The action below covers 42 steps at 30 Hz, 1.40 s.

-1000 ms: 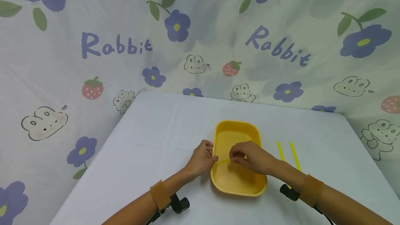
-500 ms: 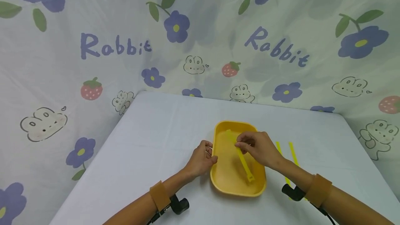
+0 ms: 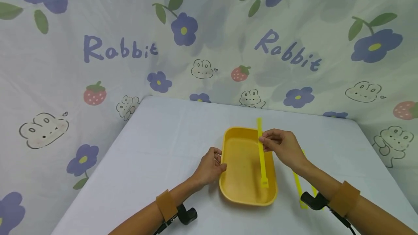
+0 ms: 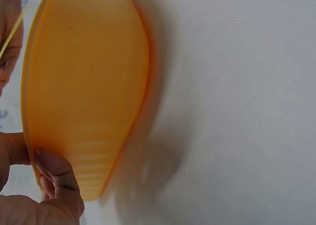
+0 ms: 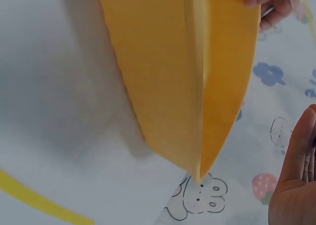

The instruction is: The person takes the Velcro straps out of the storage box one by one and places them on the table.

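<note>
A yellow plastic tray (image 3: 236,169) with raised walls rests on the table. Its left rim is pinched between the thumb and fingers of my left hand (image 3: 209,168); the left wrist view shows this grip on the tray wall (image 4: 89,77) close up. Over the tray's right side, my right hand (image 3: 287,149) holds a yellow cable tie (image 3: 262,164) between thumb and fingertips. The tie stands nearly lengthwise, square head toward me and tail beyond the far rim. In the right wrist view the held tie's grip is out of sight.
Two more yellow strips lie on the white table right of the tray, one strip (image 3: 298,189) beside the other strip (image 3: 314,190), partly under my right forearm. A patterned curtain (image 3: 202,46) hangs behind the table.
My right hand has risen out of the tray and moved right with the cable tie, which has swung from slanted to nearly lengthwise. My left hand keeps its grip on the rim.
</note>
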Tool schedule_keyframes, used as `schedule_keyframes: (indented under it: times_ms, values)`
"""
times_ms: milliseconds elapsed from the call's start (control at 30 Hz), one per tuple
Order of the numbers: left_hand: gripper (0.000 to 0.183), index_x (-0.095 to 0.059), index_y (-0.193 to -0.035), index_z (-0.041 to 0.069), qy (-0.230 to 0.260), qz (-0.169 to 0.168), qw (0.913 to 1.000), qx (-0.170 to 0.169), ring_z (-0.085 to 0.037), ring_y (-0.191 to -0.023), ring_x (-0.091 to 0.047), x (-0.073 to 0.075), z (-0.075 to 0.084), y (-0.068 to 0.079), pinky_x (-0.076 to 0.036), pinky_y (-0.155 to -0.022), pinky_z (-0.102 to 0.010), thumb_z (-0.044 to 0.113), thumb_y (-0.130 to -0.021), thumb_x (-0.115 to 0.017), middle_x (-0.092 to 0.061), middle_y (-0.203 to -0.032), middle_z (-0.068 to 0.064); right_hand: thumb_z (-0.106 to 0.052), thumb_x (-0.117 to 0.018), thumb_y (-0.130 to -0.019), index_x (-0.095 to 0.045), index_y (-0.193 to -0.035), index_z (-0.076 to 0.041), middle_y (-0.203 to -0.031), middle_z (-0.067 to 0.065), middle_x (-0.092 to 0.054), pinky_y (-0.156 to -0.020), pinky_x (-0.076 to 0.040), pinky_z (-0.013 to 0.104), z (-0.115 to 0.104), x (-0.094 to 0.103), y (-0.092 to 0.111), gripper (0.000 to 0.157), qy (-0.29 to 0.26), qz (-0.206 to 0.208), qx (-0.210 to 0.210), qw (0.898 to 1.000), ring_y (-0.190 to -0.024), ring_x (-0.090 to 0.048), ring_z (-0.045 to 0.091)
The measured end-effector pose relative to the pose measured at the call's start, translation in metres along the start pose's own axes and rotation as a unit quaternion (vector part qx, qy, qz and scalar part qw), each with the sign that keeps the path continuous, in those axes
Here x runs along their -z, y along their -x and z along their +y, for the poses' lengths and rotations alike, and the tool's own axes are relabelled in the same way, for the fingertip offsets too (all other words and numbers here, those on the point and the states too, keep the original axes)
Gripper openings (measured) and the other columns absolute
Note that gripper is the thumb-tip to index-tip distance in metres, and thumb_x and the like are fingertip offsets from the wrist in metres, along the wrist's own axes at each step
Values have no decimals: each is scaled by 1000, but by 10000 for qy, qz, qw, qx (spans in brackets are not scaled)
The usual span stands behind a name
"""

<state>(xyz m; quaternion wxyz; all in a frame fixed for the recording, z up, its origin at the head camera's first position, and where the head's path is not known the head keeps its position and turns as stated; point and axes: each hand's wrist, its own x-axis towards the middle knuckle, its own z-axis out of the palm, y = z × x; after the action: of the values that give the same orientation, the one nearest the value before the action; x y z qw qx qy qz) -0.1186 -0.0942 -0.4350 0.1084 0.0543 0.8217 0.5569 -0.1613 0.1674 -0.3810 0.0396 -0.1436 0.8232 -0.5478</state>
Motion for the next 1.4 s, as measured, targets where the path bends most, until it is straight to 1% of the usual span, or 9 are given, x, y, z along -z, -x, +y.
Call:
schedule_keyframes:
  times_ms: [133,233,333,500,667,933,1133,1300,1400]
  values:
    - [43,-43,-124,-7,-3,10,10000,11,-14,-78,-56,0,0,0,-50,-63,-20,4,-89,-64,-54,-97,-11,-23,-66,-97,-65,-109,4,-98,16,-71,-76,-60,30,1,9,2,30,7,141,-247,9996,-79,-71,15]
    - [42,-43,-124,-7,-11,24,10000,13,-14,-78,-56,0,1,0,-50,-63,-20,4,-89,-64,-54,-97,-11,-25,-66,-97,-64,-113,6,-99,14,-71,-77,-60,29,3,17,4,34,-49,266,-421,9987,-81,-71,15]
    - [42,-43,-124,-6,-22,28,10000,8,-15,-78,-56,0,2,0,-50,-63,-20,4,-89,-64,-54,-97,-11,-27,-66,-97,-63,-115,7,-97,8,-71,-78,-59,28,8,26,8,38,-136,377,-599,9974,-82,-70,13]
    - [41,-44,-124,-6,-62,-1,10000,22,-15,-78,-57,-1,2,-1,-50,-63,-21,4,-89,-64,-54,-97,-11,-26,-64,-98,-58,-120,11,-93,-5,-71,-79,-58,24,22,42,16,44,-275,548,-904,9940,-82,-69,8]
    - [41,-43,-124,-5,-137,14,9999,77,-15,-79,-57,-1,2,-3,-51,-63,-23,4,-90,-65,-54,-97,-11,-24,-63,-99,-55,-125,14,-92,-11,-71,-80,-58,23,36,54,22,46,-347,597,-1239,9899,-82,-69,5]
    - [42,-44,-124,-5,-152,48,9998,85,-15,-78,-57,1,4,-3,-51,-64,-23,4,-89,-65,-55,-97,-11,-22,-63,-99,-54,-127,14,-93,-7,-72,-81,-58,26,53,58,26,46,-279,544,-1647,9845,-81,-69,5]
    - [41,-44,-123,-5,-171,81,9998,95,-15,-79,-57,2,4,-3,-51,-64,-22,4,-89,-64,-55,-98,-11,-24,-65,-98,-57,-125,11,-96,-1,-73,-81,-59,29,66,53,28,45,-64,416,-1931,9803,-80,-69,7]
    - [41,-44,-123,-4,-155,89,9997,153,-15,-79,-56,1,4,-2,-51,-64,-22,4,-89,-65,-55,-98,-12,-17,-61,-100,-57,-125,13,-102,7,-73,-78,-59,28,74,45,34,39,118,249,-2009,9792,-80,-69,10]
    - [41,-44,-123,-4,-128,76,9998,151,-15,-79,-56,1,4,-1,-51,-64,-22,4,-88,-65,-54,-98,-12,-15,-61,-100,-56,-125,15,-104,12,-73,-76,-60,29,76,43,36,39,227,168,-2019,9790,-80,-70,11]
